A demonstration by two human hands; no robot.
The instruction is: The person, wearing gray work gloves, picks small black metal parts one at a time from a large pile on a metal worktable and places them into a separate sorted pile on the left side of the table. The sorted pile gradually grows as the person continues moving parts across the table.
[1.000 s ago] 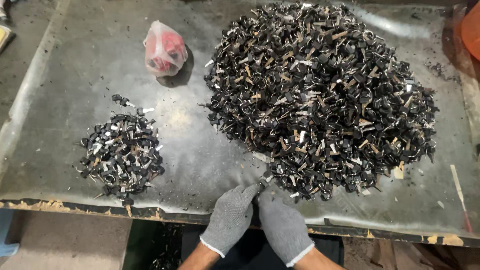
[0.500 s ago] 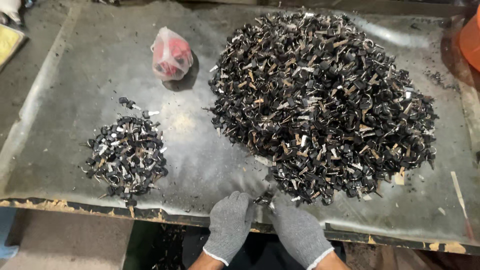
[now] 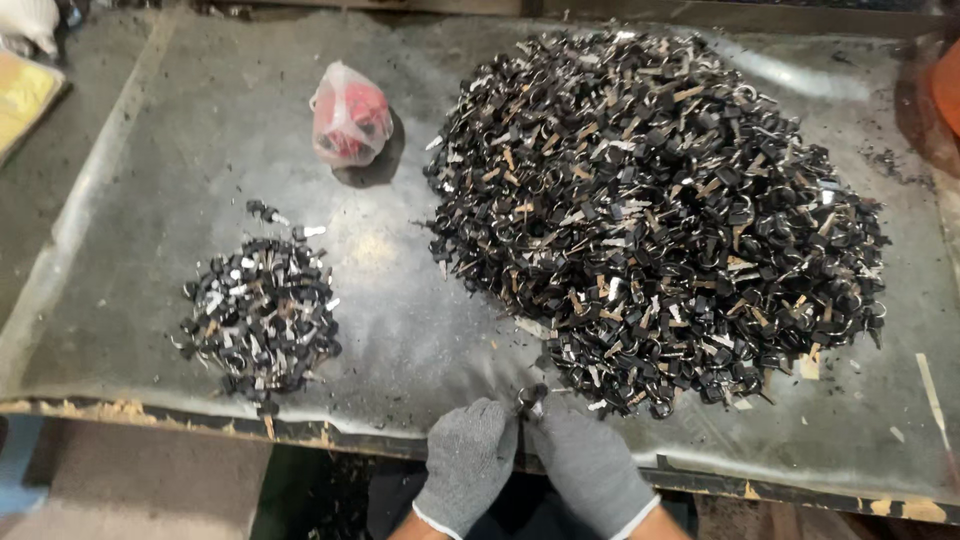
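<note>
Both my hands wear grey knit gloves and meet at the table's front edge. My left hand (image 3: 470, 460) and my right hand (image 3: 585, 462) pinch one small black piece (image 3: 530, 396) between their fingertips, just below the near edge of a big heap of small black and silver parts (image 3: 650, 210). A far smaller pile of the same black parts (image 3: 262, 315) lies to the left, well apart from my hands.
A knotted clear plastic bag with red contents (image 3: 350, 115) sits at the back, left of the big heap. The grey sheet-covered table (image 3: 130, 190) has a worn front edge. An orange object (image 3: 948, 85) shows at the far right, a yellow thing (image 3: 22, 95) at far left.
The view has shifted slightly, and my hands have stayed together at the front edge, working the small black piece. The piles have not moved.
</note>
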